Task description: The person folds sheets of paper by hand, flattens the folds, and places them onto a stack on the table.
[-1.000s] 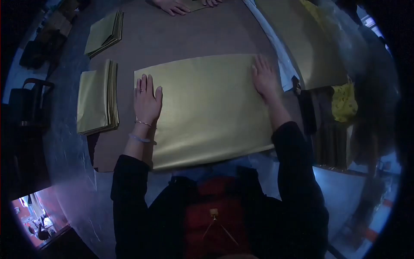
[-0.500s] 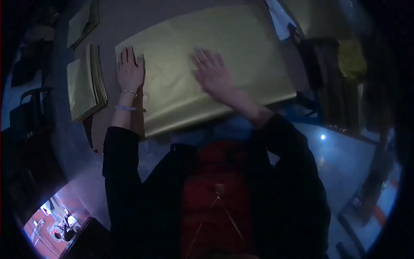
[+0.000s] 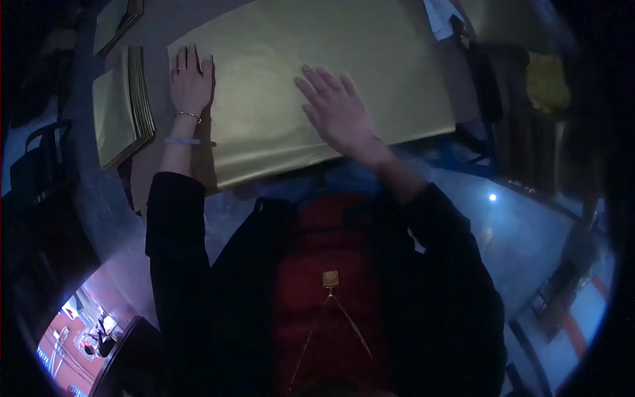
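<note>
A large gold sheet (image 3: 264, 99) lies over the brown table surface, its near edge curving at the table's front. My left hand (image 3: 192, 86) rests flat on the sheet's left edge, fingers spread, with a bracelet and a bluish bangle at the wrist. Over the middle of the sheet is my right hand (image 3: 337, 112), palm down with its fingers apart, holding nothing. A stack of folded gold sheets (image 3: 122, 109) sits left of my left hand.
Another folded gold stack (image 3: 116, 23) is at the upper left. White material (image 3: 442, 18) lies at the upper right, and a yellow bag (image 3: 548, 83) hangs farther right. A dark chair (image 3: 49, 145) stands at the left.
The view has tilted down and turned, so the table sits higher. My right hand has moved from the sheet's right edge to its middle. My left hand has stayed at the left edge.
</note>
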A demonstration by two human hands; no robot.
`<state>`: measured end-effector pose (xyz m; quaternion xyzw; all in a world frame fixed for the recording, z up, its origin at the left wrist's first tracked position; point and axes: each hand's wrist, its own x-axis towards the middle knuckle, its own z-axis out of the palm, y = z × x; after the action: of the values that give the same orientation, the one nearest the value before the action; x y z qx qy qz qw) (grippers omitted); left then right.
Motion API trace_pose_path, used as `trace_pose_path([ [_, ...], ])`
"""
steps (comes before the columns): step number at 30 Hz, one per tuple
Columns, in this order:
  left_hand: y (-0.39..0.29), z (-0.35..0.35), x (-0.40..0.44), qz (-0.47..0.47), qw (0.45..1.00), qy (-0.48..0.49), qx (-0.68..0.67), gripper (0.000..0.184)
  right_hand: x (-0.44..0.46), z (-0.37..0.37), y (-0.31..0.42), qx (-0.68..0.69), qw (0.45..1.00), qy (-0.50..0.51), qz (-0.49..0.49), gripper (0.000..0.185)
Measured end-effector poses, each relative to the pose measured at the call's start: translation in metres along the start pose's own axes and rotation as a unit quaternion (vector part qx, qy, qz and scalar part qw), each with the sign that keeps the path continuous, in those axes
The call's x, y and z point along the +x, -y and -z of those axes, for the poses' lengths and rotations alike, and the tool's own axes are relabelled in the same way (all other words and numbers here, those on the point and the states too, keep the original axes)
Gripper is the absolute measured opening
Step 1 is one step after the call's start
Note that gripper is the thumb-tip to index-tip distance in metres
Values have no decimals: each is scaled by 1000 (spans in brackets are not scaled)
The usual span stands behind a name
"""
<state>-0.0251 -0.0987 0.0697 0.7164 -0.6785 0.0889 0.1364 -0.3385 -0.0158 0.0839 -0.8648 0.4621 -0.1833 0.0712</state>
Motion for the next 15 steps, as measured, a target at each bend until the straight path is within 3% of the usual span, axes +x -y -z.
trace_pose_path([
  [5,5,-7,0,-33,998,-48,-7,56,-37,40,-111,-88,989,16,-118,47],
  [8,-6,-1,-2,-40,997,-58,11,48,-49,46,-148,-97,988,-6,-118,48],
  [10,-35,18,-7,-76,994,-49,55,45,-48,44,-149,-117,983,-12,-140,48],
  [12,-81,21,-17,-61,992,37,99,45,-48,43,-150,-109,985,-9,-135,48],
  [13,-109,5,-35,-85,994,-27,57,49,-46,42,-149,-110,984,-7,-141,48],
  [15,-171,25,-59,-65,994,92,-12,57,-46,39,-152,-103,987,-11,-124,48],
])
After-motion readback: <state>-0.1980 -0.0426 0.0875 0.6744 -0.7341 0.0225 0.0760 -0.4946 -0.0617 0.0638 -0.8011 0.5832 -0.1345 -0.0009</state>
